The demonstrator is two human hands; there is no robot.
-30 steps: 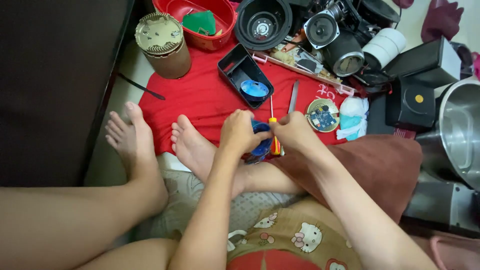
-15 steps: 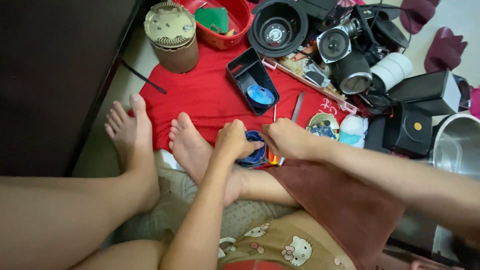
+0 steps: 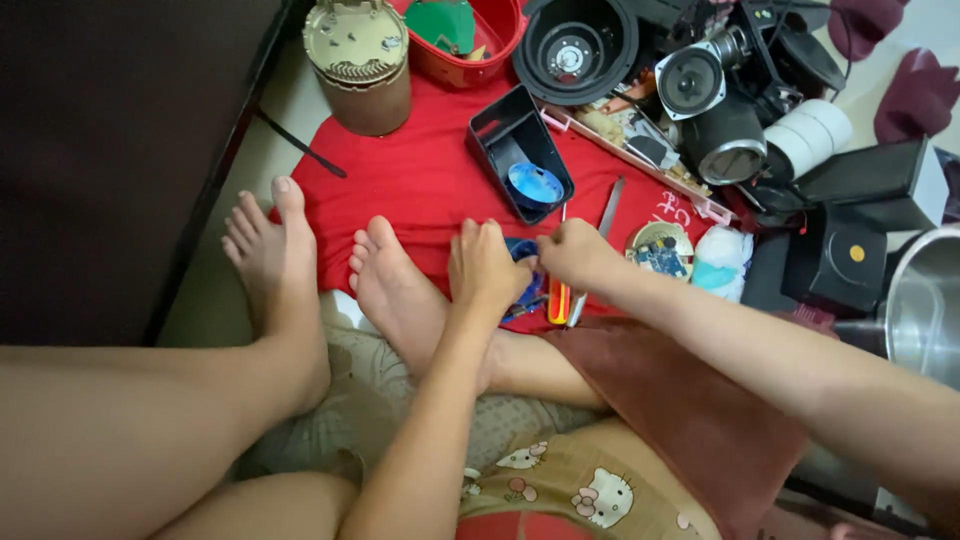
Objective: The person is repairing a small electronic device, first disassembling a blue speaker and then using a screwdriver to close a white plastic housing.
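Observation:
My left hand (image 3: 487, 268) and my right hand (image 3: 577, 255) meet over a small blue part (image 3: 522, 252) on the red cloth (image 3: 420, 185). Both hands have fingers closed on that part, which they mostly hide. An orange-handled screwdriver (image 3: 556, 296) lies just below my right hand, beside a thin metal tool (image 3: 600, 235). My bare feet (image 3: 330, 270) rest on the cloth's near edge, left of the hands.
A black tray (image 3: 500, 130) holding a blue disc (image 3: 535, 183) sits behind the hands. A round circuit board (image 3: 660, 252) lies to the right. Farther back stand a brown cylindrical housing (image 3: 360, 60), a red bowl (image 3: 465, 35), speakers (image 3: 690, 80), black boxes (image 3: 850, 220) and a steel pot (image 3: 925, 300).
The view shifted left and down a little. My right arm now reaches in from further right; both hands stay together on the blue part at the same spot.

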